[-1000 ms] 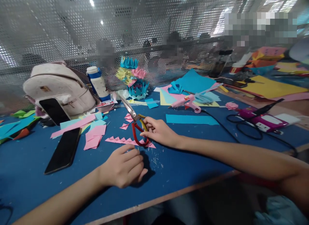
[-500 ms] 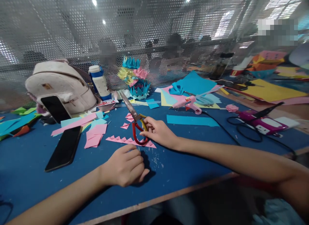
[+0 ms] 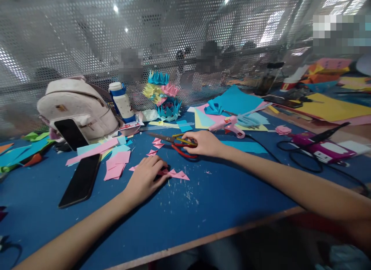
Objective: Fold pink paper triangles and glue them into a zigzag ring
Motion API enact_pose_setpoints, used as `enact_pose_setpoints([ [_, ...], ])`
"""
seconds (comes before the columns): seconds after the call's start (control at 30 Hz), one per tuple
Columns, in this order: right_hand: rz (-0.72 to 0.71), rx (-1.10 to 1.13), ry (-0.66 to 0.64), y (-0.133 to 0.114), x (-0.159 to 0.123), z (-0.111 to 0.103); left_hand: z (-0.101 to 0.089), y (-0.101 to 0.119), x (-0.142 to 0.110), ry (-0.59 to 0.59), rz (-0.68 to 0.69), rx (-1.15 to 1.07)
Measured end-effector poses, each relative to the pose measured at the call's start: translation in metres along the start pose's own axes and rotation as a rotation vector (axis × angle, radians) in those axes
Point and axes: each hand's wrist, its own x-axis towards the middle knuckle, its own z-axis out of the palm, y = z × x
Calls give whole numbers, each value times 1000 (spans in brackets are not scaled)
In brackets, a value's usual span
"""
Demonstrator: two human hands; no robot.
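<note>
My right hand [image 3: 203,143] grips a pair of scissors [image 3: 182,140] with one red and one yellow handle, held low above the table. The blades point left, over a few small folded pink paper pieces [image 3: 157,143]. My left hand [image 3: 149,173] lies on a zigzag strip of folded pink paper triangles [image 3: 180,174], its fingers curled with thumb and fingertips at the strip. The hand hides the strip's middle; both ends show.
A phone [image 3: 81,181], pink paper pieces [image 3: 116,165] and a white backpack [image 3: 75,103] are at left. Behind stand a bottle [image 3: 121,103] and paper flowers [image 3: 168,107]. A pink glue gun [image 3: 227,125] and a corded purple power strip [image 3: 321,146] lie right.
My left hand has moved up and forward from the bare table onto the pink strip. My right hand has moved right and away, swinging the scissors flatter, off the strip.
</note>
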Motion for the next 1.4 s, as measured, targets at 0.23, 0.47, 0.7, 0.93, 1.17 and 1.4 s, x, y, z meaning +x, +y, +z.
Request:
enact_pose_setpoints([
  [0.23, -123, -162, -78, 9, 1, 1, -2, 5, 0, -7, -18, -109],
  [0.47, -189, -138, -212, 5, -2, 0, -2, 12, -3, 38, 81, -42],
  [0.7, -321, -76, -190, 5, -3, 0, 0, 10, -3, 141, 186, 110],
  [0.93, -442, 213, -250, -31, -16, 1, -1, 2, -3, 155, 92, 106],
  [1.17, -435, 208, -228, -41, -24, 8, 3, -4, -6, 61, 44, 86],
  [1.4, -470, 108, -194, -37, -24, 15, 3, 1, -4, 38, 93, 166],
])
